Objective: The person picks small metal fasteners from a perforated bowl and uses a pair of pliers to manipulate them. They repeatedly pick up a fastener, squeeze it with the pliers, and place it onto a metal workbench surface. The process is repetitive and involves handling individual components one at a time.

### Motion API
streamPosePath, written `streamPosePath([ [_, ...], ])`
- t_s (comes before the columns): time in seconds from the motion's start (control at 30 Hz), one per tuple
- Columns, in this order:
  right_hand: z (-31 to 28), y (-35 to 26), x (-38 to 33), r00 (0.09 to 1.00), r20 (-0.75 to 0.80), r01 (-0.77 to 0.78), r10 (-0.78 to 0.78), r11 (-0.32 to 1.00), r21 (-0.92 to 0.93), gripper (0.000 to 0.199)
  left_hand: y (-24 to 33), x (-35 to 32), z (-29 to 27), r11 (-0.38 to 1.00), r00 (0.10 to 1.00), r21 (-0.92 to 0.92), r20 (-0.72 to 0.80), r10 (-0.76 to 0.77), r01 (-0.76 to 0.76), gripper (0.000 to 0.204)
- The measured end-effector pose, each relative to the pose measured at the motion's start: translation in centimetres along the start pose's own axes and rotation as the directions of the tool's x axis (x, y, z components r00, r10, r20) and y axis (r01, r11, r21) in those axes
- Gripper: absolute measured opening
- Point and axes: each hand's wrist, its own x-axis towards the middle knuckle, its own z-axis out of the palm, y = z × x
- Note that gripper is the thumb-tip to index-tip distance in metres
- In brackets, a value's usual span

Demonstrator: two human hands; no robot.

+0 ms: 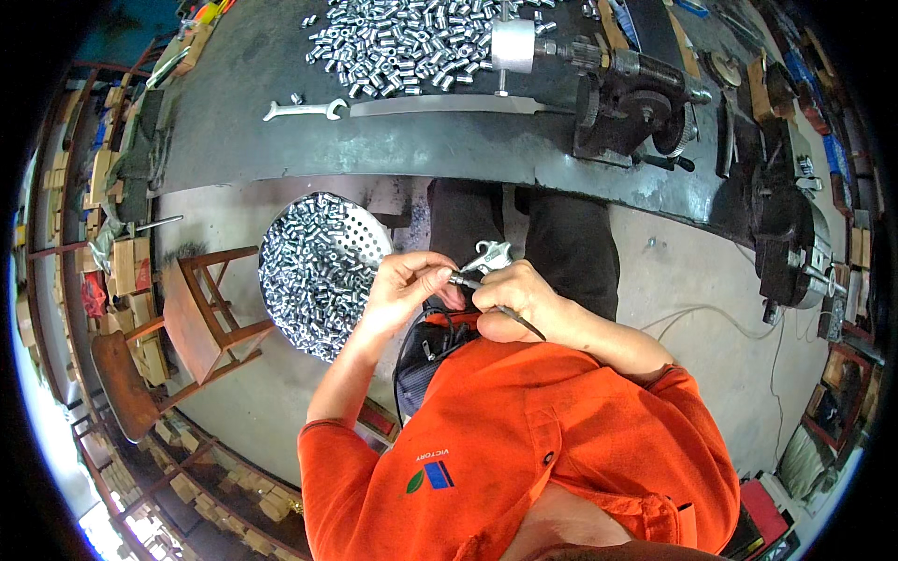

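In front of my lap my two hands come close together. My left hand (412,285) is closed, with thumb and fingertips pinching a small metal fitting (456,278). My right hand (519,301) is wrapped round a thin black hose (526,322), whose dark end points toward the fitting; whether the two are joined I cannot make out. Just beyond the right fingers lies a silver air blow gun (488,255); the fingers partly hide it, so whether they touch it is unclear. Left of my hands stands a perforated white basket (372,238) heaped with short metal sleeves (313,271).
On the dark workbench (234,154) are a pile of metal sleeves (402,47), an open-ended wrench (304,110), a flat file (440,106) and a geared bench machine (636,103). A wooden chair (210,323) stands left; a vise-like machine (795,243) is at right.
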Motion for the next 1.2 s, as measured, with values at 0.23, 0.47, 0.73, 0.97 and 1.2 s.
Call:
streamPosePath([
  [0.23, 1.5, 1.9, -1.0, 0.995, -0.103, 0.017, -0.011, 0.998, 0.057, 0.023, 1.3, 0.1, 0.7, 0.994, 0.999, 0.102, 0.029, 0.021, -0.024, 0.019],
  [0.47, -0.3, 0.8, -0.8, 1.000, -0.016, 0.009, -0.009, 1.000, 0.017, 0.024, 1.2, 0.6, 0.7, 0.996, 0.999, 0.075, 0.014, -0.043, 0.042, 0.021],
  [0.73, -2.5, -2.0, -1.5, 0.966, -0.197, 0.168, -0.165, 0.986, -0.002, 0.031, 0.3, 1.3, -0.7, 0.450, 0.904, 0.887, -0.106, 0.415, -0.102, 0.019],
  [0.97, -2.0, -2.1, -1.4, 0.969, -0.187, 0.165, -0.160, 0.986, 0.010, 0.033, 0.0, 1.4, -0.3, 0.405, 0.886, 0.903, -0.066, 0.460, -0.143, 0.022],
  [1.2, -1.8, -1.0, -0.5, 0.991, -0.070, 0.109, -0.111, 0.994, -0.025, 0.029, -0.2, 1.6, 0.2, 0.375, 0.878, 0.900, 0.017, 0.478, -0.221, 0.025],
])
